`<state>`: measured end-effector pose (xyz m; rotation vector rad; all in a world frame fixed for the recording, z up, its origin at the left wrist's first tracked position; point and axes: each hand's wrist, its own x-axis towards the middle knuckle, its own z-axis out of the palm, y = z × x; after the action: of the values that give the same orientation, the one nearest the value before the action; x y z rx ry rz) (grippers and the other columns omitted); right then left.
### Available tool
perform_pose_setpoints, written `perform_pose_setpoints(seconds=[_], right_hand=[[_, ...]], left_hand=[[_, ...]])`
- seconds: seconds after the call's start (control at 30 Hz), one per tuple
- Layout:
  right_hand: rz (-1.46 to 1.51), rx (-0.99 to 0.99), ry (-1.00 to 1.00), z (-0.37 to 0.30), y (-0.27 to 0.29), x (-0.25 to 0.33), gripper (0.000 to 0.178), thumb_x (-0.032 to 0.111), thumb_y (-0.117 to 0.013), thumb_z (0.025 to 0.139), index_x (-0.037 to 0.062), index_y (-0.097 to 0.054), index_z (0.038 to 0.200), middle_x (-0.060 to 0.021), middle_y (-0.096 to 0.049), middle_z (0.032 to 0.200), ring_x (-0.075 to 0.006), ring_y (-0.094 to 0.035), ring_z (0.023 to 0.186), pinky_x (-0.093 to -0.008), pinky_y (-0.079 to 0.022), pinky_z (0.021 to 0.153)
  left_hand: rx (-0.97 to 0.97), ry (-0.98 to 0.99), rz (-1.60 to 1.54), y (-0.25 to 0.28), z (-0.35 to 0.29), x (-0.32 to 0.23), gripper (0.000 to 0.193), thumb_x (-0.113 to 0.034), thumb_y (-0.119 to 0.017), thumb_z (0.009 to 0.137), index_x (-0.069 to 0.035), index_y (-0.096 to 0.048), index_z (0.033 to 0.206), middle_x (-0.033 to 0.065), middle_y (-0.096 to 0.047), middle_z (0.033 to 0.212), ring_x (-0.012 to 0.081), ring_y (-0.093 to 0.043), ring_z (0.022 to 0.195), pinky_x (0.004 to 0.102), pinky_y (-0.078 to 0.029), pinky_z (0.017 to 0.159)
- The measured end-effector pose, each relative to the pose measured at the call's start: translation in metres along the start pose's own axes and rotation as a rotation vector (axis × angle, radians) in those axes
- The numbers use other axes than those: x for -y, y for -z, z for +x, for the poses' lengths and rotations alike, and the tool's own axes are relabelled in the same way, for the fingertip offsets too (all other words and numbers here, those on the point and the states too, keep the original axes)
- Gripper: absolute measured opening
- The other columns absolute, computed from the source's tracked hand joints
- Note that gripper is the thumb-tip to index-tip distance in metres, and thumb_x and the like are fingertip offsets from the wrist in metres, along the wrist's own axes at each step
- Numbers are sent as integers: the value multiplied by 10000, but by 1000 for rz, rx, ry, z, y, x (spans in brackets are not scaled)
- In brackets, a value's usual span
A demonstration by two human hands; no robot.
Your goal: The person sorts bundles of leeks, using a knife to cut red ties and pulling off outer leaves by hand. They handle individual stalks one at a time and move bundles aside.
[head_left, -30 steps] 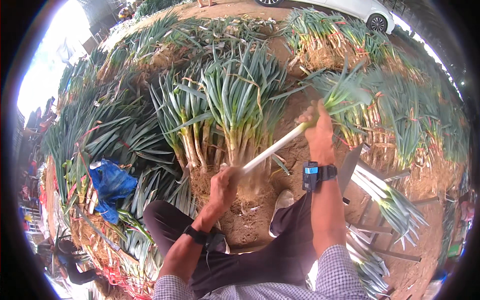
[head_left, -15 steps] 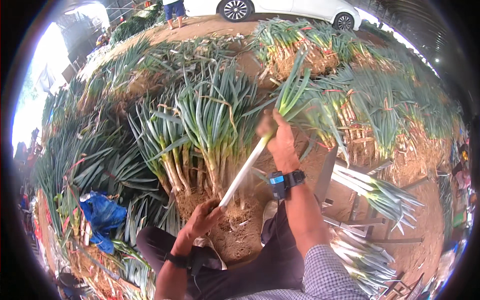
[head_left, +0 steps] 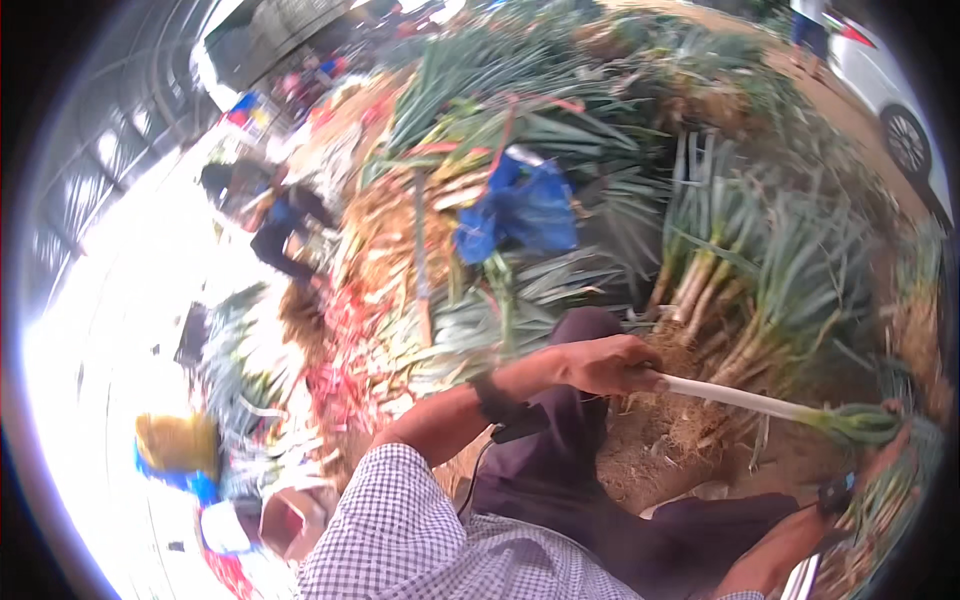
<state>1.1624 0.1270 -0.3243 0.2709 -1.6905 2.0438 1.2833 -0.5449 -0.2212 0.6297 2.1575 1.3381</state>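
One green onion (head_left: 735,396) with a long white stem stretches across between my hands. My left hand (head_left: 615,365) is closed round the root end of the stem. At its leafy end is my right hand (head_left: 888,450), wrapped about the green leaves; it is smeared by motion near the view's right rim. Just beyond the stem, bundles of green onions (head_left: 715,240) stand upright with soil-coated roots. My dark-trousered knees are bent below and beside the stem.
A blue plastic bag (head_left: 520,210) lies on heaped green onions to the left of the standing bundles. Farther left are a long-handled tool (head_left: 421,260), pink-red scraps (head_left: 350,350) and a crouching person (head_left: 270,215). A white car (head_left: 890,110) is at the far right.
My view has swung to the left, bringing the crouching person and scraps into sight. The green onion has gone from steeply slanted to nearly level in the picture, still between both hands.
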Motion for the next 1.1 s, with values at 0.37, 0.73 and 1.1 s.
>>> perform_pose_setpoints(seconds=[0.37,0.73,1.1], right_hand=[[352,-165,-496,27,-177,-21,396,334,-436,995,2,-566,1169,-100,-639,1090,-196,-592,1015,-311,-462,909],[-604,350,371,45,-400,-104,424,283,-437,1006,20,-482,1335,-145,-586,1242,-214,-570,1122,-338,-443,982],[354,1218,1229,-213,-876,356,587,232,-608,901,35,-370,1400,-197,-539,1269,-236,-560,1096,-313,-446,892]], left_hand=[[-272,-11,-724,34,-122,56,414,-204,-499,997,71,-478,1305,150,-642,1056,177,-655,893,298,-562,714],[-746,449,477,-10,-268,66,123,-136,-599,847,-37,-617,917,183,-620,760,387,-630,775,459,-491,668],[-2313,331,-271,-126,-473,201,138,-177,-435,992,-68,-519,985,25,-501,699,185,-498,576,318,-412,503]])
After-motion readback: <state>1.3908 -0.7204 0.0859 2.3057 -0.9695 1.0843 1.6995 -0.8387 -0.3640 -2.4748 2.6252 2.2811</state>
